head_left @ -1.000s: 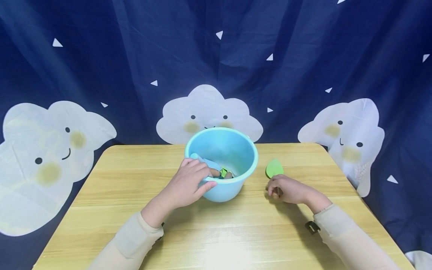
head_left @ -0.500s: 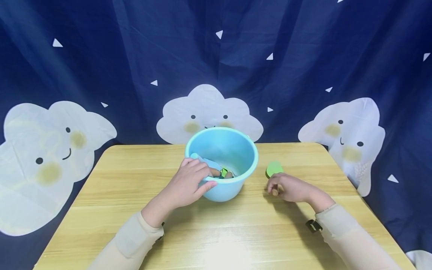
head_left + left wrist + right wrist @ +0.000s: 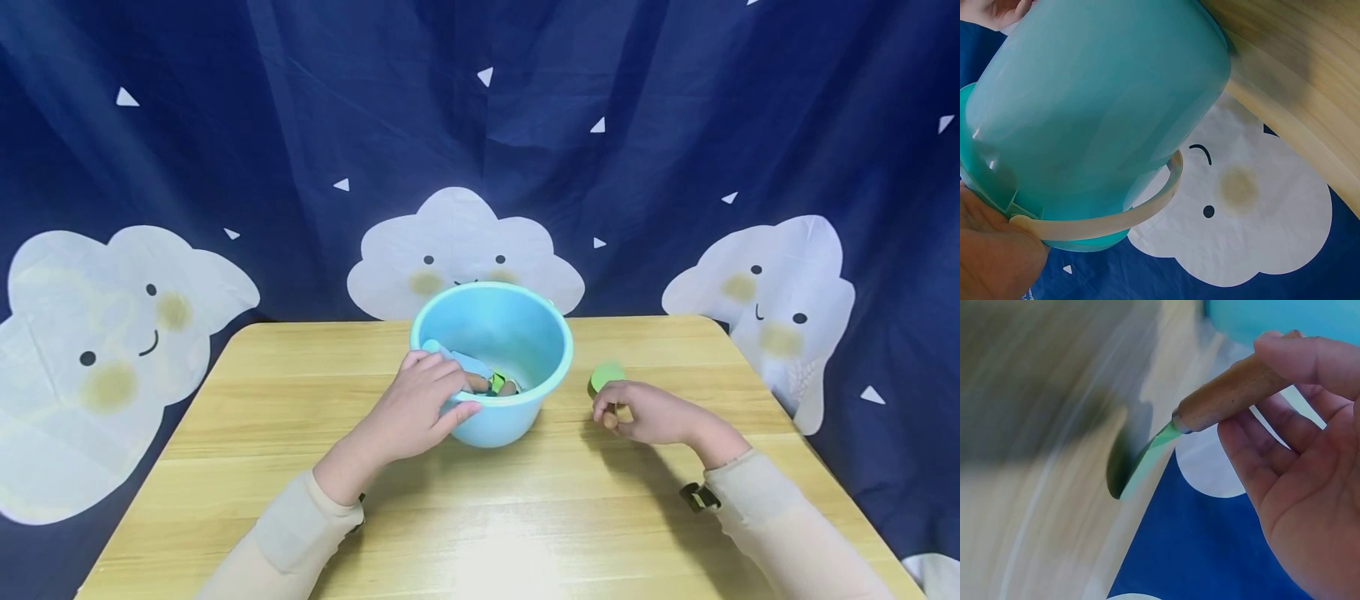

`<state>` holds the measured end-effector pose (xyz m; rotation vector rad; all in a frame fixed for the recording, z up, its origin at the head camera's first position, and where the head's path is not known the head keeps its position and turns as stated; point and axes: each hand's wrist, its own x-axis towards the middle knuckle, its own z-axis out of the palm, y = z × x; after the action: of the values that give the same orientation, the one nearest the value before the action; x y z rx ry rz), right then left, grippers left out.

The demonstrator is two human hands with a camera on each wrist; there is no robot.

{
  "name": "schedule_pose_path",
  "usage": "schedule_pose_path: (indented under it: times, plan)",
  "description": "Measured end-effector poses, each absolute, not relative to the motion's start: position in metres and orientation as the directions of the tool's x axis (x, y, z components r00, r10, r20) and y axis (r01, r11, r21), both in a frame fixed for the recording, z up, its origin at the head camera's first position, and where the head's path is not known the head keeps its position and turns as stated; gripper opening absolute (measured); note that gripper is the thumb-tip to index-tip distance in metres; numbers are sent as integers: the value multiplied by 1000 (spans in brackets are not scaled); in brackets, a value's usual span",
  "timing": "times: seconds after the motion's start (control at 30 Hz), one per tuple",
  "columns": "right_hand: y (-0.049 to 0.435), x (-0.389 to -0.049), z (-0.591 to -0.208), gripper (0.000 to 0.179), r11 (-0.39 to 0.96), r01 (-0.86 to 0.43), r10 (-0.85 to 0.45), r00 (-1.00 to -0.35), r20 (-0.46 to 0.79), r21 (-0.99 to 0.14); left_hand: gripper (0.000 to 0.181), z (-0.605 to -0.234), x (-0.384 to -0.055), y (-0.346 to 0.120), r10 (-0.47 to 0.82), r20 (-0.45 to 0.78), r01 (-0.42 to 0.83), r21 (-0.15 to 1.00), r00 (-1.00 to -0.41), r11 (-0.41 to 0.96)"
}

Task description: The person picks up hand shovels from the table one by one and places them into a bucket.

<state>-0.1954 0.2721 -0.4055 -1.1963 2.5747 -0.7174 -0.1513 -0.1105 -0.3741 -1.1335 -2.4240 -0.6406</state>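
A light blue bucket [image 3: 495, 427] stands on the table near its back edge. My left hand [image 3: 416, 408] grips its near left rim, thumb outside and the other fingers over the edge. To the right of the bucket, my right hand [image 3: 652, 414] holds a small toy trowel by its wooden handle [image 3: 1232, 394]. The trowel's green blade [image 3: 606, 375] points away from me above the tabletop, its dark underside partly showing in the right wrist view. Inside the bucket lie green and wooden-handled things [image 3: 498, 385], partly hidden by the rim and my left hand.
A pale bucket handle [image 3: 1110, 222] hangs in a curve, seen in the left wrist view. The wooden table [image 3: 315, 350] ends at a dark blue curtain [image 3: 300, 108] with white clouds. Something light blue [image 3: 468, 364] leans inside the bucket near the left hand.
The right hand has lifted and shifted slightly away from me, and the trowel's blade has tilted so its face looks shorter. The left hand and the bucket stay in place.
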Motion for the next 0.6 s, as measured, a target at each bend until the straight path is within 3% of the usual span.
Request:
schedule_pose_path:
  times: [0.6]
  plan:
    - [275, -194, -381, 34, 509, -646, -762, -645, 51, -569, 31, -374, -151, -111, 612, 514, 785, 234, -601, 574]
